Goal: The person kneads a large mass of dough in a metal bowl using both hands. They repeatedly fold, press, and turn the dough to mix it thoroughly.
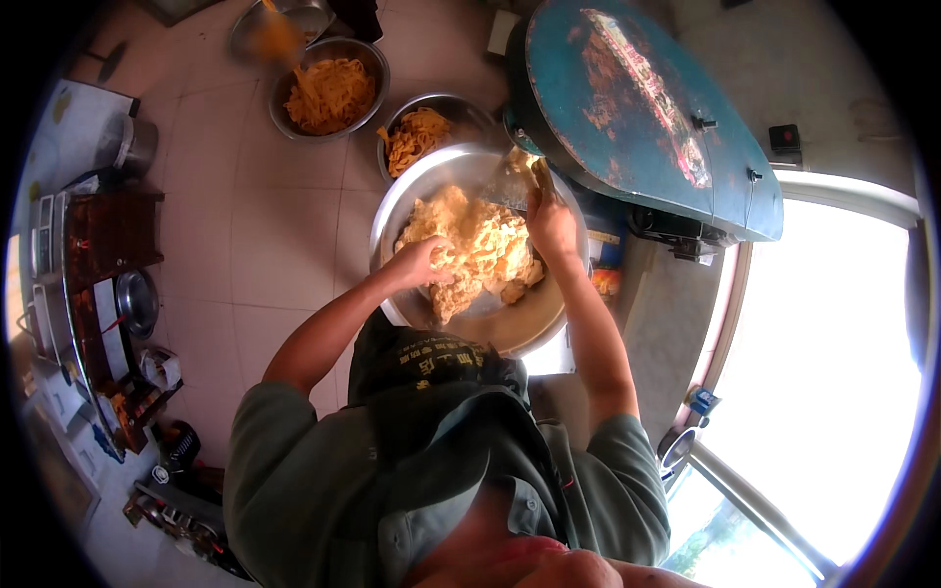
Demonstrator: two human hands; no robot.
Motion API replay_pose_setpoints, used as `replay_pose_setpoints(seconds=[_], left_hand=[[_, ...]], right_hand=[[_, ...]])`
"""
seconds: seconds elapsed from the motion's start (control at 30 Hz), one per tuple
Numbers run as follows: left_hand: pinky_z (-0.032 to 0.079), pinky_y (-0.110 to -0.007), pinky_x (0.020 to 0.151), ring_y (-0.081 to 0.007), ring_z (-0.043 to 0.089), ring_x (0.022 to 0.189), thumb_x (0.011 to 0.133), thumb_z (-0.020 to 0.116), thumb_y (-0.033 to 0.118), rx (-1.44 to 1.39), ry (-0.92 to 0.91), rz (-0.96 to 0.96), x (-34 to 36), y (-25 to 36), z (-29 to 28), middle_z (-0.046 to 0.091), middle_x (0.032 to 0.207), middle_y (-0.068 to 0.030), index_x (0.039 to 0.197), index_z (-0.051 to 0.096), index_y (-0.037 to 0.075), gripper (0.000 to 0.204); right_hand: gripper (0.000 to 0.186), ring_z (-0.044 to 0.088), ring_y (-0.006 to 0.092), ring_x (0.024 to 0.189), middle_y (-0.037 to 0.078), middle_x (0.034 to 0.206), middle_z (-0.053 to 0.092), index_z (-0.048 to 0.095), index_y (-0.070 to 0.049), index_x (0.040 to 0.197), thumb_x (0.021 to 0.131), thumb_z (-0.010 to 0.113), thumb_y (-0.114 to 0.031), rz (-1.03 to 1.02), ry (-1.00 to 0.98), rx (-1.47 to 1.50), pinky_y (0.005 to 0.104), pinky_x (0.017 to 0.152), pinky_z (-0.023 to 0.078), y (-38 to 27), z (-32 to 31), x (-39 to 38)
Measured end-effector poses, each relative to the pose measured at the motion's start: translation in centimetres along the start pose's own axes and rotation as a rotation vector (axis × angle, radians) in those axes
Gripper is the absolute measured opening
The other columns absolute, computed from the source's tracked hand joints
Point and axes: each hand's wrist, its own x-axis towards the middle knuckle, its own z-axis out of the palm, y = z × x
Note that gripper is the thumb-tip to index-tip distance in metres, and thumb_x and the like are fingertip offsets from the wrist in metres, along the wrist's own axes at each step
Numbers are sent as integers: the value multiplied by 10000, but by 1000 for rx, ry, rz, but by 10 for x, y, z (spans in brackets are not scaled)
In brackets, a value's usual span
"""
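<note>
A large metal basin (387,211) stands in front of me, with a heap of pale yellow, crumbly dough (480,235) in it. My left hand (420,263) is at the left edge of the heap, fingers curled into the dough. On the far right side of the basin, my right hand (554,227) is closed round the handle of a broad-bladed metal scraper (510,184). Its blade reaches left over the dough's far edge, and part of it blends with the basin's shine.
Two smaller metal bowls, one (383,90) farther left and one (456,102) close behind the basin, hold yellow-orange strips. A blurred orange thing (274,39) is at the far left. A worn blue-green machine housing (627,108) overhangs the right. Dark shelving (108,235) stands left.
</note>
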Motion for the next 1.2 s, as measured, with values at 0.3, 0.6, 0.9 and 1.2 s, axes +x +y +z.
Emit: replay_pose_setpoints(seconds=[0.3,0.6,0.9,1.2], left_hand=[[442,-280,487,-90,573,571,994,641,255,-338,58,-214,-21,-11,5,616,717,-30,1107,644,-30,306],[427,-415,1027,-349,506,1257,904,705,211,-63,-13,-52,-16,-26,17,482,1355,-237,1340,494,22,519],[506,-381,880,-292,635,1030,852,655,63,-40,-129,-115,-8,3,25,517,1331,-229,1414,301,33,664],[492,-375,893,-300,563,1083,804,779,70,87,129,211,23,67,24,520,1161,-159,1181,495,32,474]], right_hand=[[411,682,480,765,279,894,701,624,-23,1060,1013,460,-397,-98,167,39,532,708,578,-2,4,0],[359,688,437,755,231,869,701,629,-60,1177,1013,460,-332,-168,177,61,557,681,562,-1,14,-4],[357,686,357,950,209,1138,655,587,-101,1338,1018,458,-193,-151,226,38,477,773,582,-14,9,-2],[308,708,342,760,198,990,716,640,-119,1241,1019,459,-233,-151,261,57,479,655,588,-7,-10,-4]])
